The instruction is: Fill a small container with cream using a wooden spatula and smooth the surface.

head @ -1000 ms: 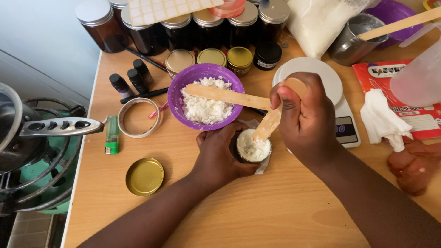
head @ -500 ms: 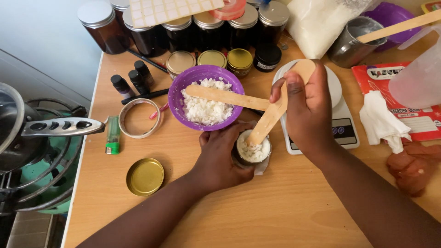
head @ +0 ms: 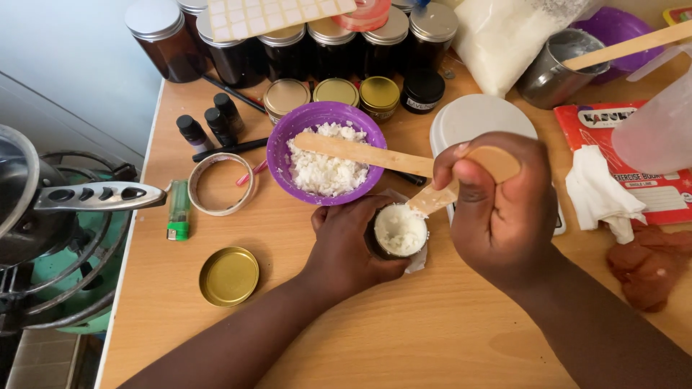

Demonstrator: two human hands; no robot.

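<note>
Down at the table's front edge, my L hand (head: pixel 346 248) is wrapped around a small dark jar (head: pixel 398 232), packed nearly to the rim w/ lumpy white stuff. My R hand (head: pixel 497 209) is closed tight on a flat wooden stick (head: pixel 432 198), its tip just at the jar's rim. Just behind sits the purple bowl (head: pixel 288 140) w/ more white crumbly stuff & a second stick across it.

The bowl (head: pixel 285 162) was purple, its contents white. The small jar (head: pixel 398 230) held white cream. The loose lid (head: pixel 228 276) was gold, the lighter (head: pixel 178 209) green, the counter (head: pixel 404 338) pale wood.
</note>
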